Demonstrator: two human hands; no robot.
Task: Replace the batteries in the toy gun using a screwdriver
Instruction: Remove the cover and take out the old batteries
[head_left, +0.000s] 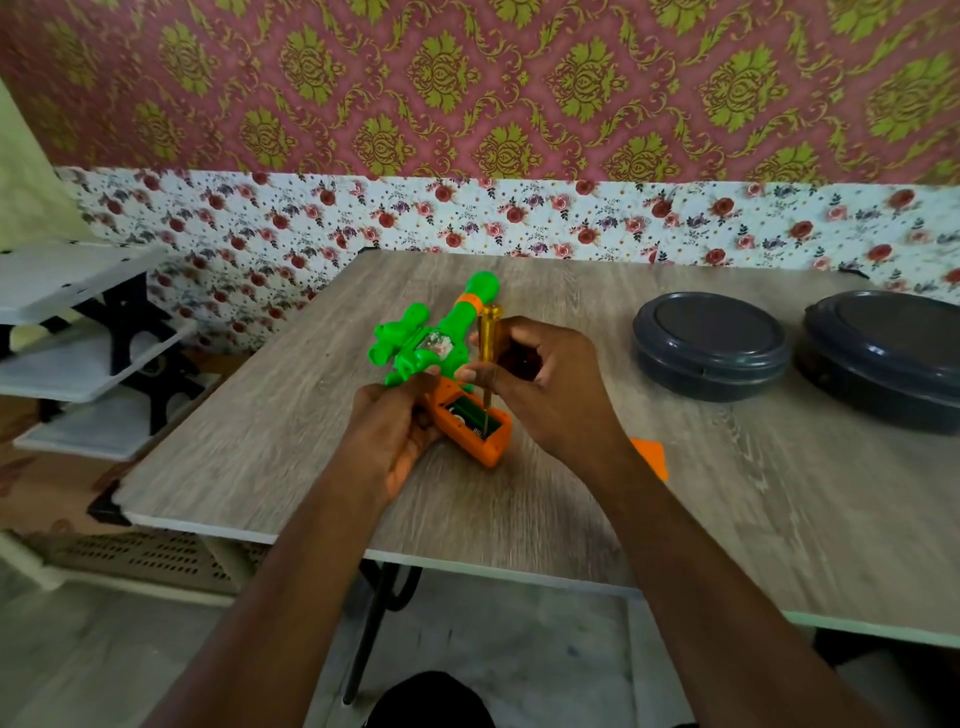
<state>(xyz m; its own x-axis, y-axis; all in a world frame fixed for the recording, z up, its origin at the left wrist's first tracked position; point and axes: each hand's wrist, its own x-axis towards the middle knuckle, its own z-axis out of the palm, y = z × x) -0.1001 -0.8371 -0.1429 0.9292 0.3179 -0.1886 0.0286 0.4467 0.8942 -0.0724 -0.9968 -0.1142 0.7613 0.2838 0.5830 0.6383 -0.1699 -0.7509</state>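
Observation:
A green and orange toy gun (441, 338) lies on the wooden table (727, 493), barrel pointing away from me. Its orange grip (491, 447) faces up with the battery compartment (475, 418) uncovered. My left hand (395, 431) grips the orange grip from the left. My right hand (540, 384) holds a yellow-handled screwdriver (489, 338) upright, its metal tip down inside the compartment. An orange cover piece (652, 454) lies on the table, partly hidden behind my right wrist.
Two round dark grey lidded containers (711, 345) (888, 358) stand at the right of the table. A white shelf rack (78, 338) stands to the left, beyond the table edge. A patterned wall is close behind the table.

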